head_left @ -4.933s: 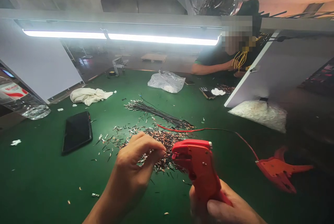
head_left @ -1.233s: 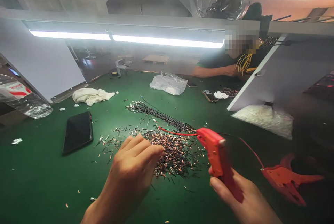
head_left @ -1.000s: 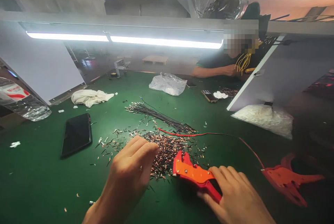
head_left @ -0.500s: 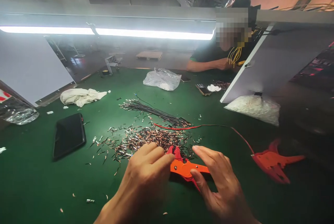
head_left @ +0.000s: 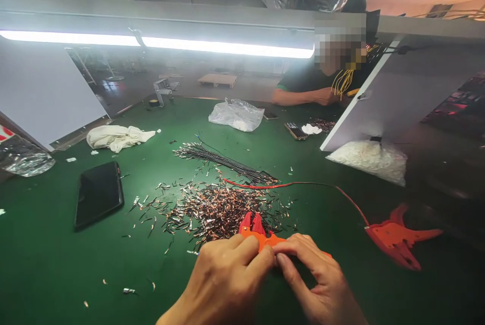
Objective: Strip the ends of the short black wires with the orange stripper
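My left hand point(head_left: 223, 282) and my right hand point(head_left: 316, 284) meet fingertip to fingertip near the table's front edge. Both pinch at the body of a red hand crimping tool point(head_left: 257, 231) that lies flat on the green table point(head_left: 56, 264). The tool's jaws point away from me, and its handles are hidden under my right hand. What my left fingers pinch is too small to make out. Just beyond the jaws lies a spread pile of small metal terminals point(head_left: 212, 206). Behind it lie a bundle of black wires point(head_left: 223, 160) and a red wire point(head_left: 288, 184).
A second red tool point(head_left: 397, 236) lies at the right. A black phone point(head_left: 98, 194), a white cloth point(head_left: 115, 137) and a plastic bottle point(head_left: 22, 158) are on the left. Plastic bags point(head_left: 237, 114) point(head_left: 367, 160) lie further back. A co-worker point(head_left: 314, 93) handles yellow wires across the table.
My right hand held the red tool upright, laid it flat by the terminal pile, then closed its fingers on it. My left hand left the pile and came to pinch at the tool.
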Demonstrator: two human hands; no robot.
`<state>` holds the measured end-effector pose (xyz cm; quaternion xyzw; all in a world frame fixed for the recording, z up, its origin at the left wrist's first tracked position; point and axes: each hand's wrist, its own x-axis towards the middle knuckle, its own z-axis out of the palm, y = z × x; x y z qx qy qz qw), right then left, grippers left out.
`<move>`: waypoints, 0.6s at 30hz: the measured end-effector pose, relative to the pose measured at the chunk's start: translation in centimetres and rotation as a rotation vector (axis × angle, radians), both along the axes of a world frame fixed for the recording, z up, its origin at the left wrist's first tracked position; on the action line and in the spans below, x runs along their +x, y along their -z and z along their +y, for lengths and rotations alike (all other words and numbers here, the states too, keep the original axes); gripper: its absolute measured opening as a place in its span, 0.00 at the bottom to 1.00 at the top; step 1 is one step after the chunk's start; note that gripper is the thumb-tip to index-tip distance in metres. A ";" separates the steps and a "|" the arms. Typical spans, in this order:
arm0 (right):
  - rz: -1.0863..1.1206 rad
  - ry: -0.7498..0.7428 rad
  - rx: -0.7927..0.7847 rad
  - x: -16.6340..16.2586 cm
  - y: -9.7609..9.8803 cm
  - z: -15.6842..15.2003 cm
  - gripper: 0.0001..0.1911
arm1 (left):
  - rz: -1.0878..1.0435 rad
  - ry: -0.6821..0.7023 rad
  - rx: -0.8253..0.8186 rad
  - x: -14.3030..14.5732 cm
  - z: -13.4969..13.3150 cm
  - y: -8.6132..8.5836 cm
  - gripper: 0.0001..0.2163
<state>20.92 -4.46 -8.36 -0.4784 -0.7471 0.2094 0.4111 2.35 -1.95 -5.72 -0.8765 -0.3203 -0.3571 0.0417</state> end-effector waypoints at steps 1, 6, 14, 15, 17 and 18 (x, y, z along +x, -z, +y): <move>-0.043 -0.005 0.028 0.2 0.1 0.1 0.08 | 0.017 -0.011 0.000 0.1 0.0 0.1 0.12; -0.312 0.001 0.301 1.1 0.9 1.1 0.09 | 0.090 0.007 -0.038 0.6 -0.3 0.7 0.14; -0.365 0.213 0.405 0.8 0.7 1.8 0.10 | 0.146 0.089 -0.116 0.5 -0.6 0.6 0.12; -0.359 0.271 0.395 1.1 0.6 1.9 0.10 | 0.140 0.093 -0.110 0.4 -0.5 0.4 0.13; -0.350 0.352 0.376 1.9 0.4 2.3 0.09 | 0.129 0.087 -0.065 0.3 -0.4 0.1 0.14; -0.341 0.363 0.374 2.3 0.3 2.4 0.09 | 0.132 0.074 -0.038 0.3 -0.3 -0.1 0.14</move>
